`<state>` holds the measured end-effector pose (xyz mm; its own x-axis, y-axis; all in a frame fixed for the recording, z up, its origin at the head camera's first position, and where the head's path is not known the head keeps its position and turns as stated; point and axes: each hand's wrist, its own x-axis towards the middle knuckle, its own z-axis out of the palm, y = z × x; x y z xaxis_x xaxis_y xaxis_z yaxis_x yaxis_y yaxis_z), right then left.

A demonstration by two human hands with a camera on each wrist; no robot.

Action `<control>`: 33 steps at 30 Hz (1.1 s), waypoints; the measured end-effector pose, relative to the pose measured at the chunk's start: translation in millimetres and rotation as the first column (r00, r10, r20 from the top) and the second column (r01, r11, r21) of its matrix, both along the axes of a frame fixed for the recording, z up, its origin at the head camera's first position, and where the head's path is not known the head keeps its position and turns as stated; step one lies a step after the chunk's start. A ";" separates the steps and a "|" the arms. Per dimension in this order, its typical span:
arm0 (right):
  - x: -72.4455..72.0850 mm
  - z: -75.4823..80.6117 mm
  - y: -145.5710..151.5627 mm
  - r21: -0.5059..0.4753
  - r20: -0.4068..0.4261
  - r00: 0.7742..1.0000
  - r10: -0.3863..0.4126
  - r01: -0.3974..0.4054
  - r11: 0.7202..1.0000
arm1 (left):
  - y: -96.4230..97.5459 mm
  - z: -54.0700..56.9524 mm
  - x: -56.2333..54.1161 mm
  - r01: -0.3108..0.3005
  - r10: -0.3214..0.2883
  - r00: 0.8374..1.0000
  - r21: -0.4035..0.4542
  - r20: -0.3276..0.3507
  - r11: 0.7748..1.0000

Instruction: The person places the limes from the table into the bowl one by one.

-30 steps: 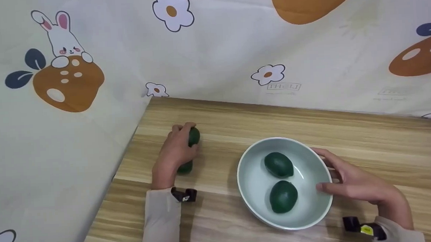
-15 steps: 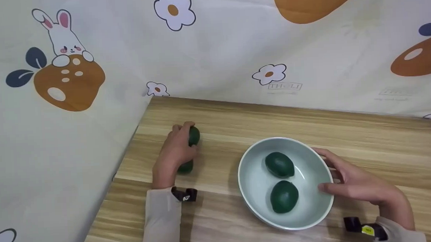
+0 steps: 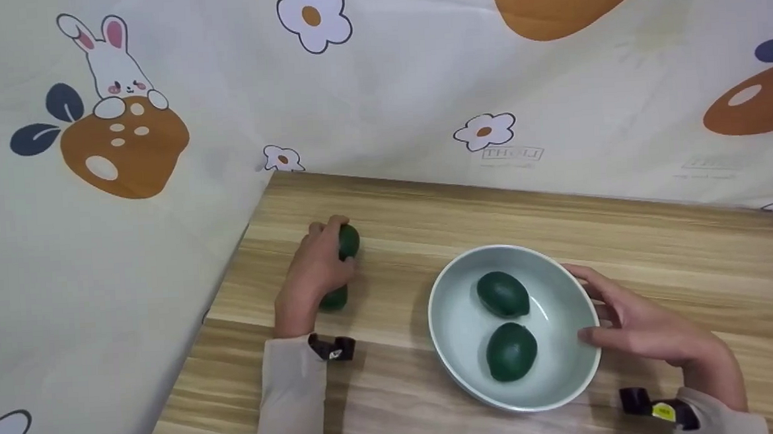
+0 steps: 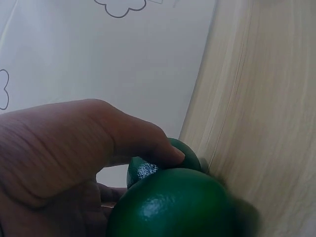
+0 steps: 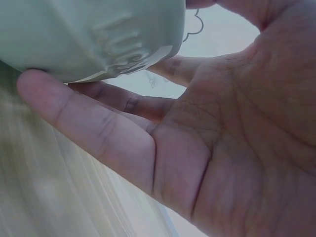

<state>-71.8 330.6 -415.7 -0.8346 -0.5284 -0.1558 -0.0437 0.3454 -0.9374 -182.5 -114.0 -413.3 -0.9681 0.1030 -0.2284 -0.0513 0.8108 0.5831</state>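
My left hand (image 3: 316, 267) holds the farther of two dark green limes on the table, thumb on its near side and fingers over its far side. That lime (image 3: 349, 241) is partly hidden by the hand. The nearer lime (image 3: 334, 299) lies under the heel of the hand; in the left wrist view this lime (image 4: 173, 207) fills the foreground. My right hand (image 3: 657, 328) grips a pale grey-green bowl (image 3: 558, 300) at its right side, thumb over the rim and fingers outside. One lime (image 3: 502, 294) lies in the bowl behind another lime (image 3: 512, 352).
The wood-grain table (image 3: 389, 276) meets a printed cloth wall (image 3: 387, 98) at the back and left. Between the left hand and the bowl is a stretch of tabletop. Each wrist wears a dark camera mount (image 3: 332, 347).
The right thumb has slipped slightly outward toward the bowl's rim. The left hand keeps its hold on the far lime, and the limes in the bowl stay in place.
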 end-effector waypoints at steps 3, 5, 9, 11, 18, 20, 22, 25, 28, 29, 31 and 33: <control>0.0 0.8 -0.5 -0.005 0.006 1.000 0.001 -0.001 1.000 | 0.1 0.6 0.3 -0.005 0.005 1.000 0.003 -0.008 1.000; 0.0 0.5 -0.8 -0.007 0.006 1.000 0.001 -0.001 1.000 | 0.4 0.8 0.4 -0.008 0.008 1.000 0.003 -0.012 1.000; -0.1 0.8 -1.7 0.023 0.014 1.000 -0.020 0.020 1.000 | 1.1 -0.5 0.0 -0.007 0.007 1.000 0.003 -0.017 1.000; 0.0 0.8 -2.1 0.042 0.017 0.999 -0.031 0.030 0.999 | 1.4 -0.9 0.2 -0.004 0.004 1.000 0.005 -0.026 1.000; -1.2 0.6 -2.3 0.018 0.060 0.998 -0.021 0.020 1.000 | 2.9 1.8 2.9 -0.003 0.005 0.998 0.020 -0.061 1.000; -1.3 0.8 -2.0 0.019 0.059 0.998 -0.017 0.016 1.000 | 3.4 3.1 3.3 -0.004 0.005 0.999 0.016 -0.051 1.000; -1.3 1.1 -1.6 0.014 0.057 0.998 -0.014 0.013 1.000 | 4.2 4.5 3.1 -0.006 0.007 0.999 0.010 -0.040 1.000; -0.9 1.4 -0.8 0.002 0.050 0.999 -0.009 0.009 1.000 | 5.5 6.8 2.9 -0.005 0.005 0.999 0.003 -0.034 1.000; -0.8 1.2 0.1 -0.010 0.047 0.999 -0.006 0.007 1.000 | 6.8 8.9 2.9 -0.006 0.006 0.999 0.001 -0.033 1.000; -1.0 1.1 0.3 -0.013 0.050 0.999 -0.006 0.007 1.000 | 7.0 9.4 2.8 -0.003 0.003 0.999 0.000 -0.034 1.000; -1.2 0.9 0.5 -0.011 0.054 0.999 -0.007 0.007 1.000 | 7.5 10.5 2.7 -0.010 0.010 1.000 0.004 -0.025 1.000; -1.5 1.0 0.5 -0.014 0.062 0.998 -0.008 0.009 1.000 | 7.7 11.5 2.8 -0.015 0.015 1.000 0.009 -0.019 1.000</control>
<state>-73.2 331.1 -414.7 -0.8282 -0.5237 -0.1997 0.0172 0.3324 -0.9430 -179.6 -106.3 -401.8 -0.9737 0.0905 -0.2089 -0.0520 0.8047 0.5915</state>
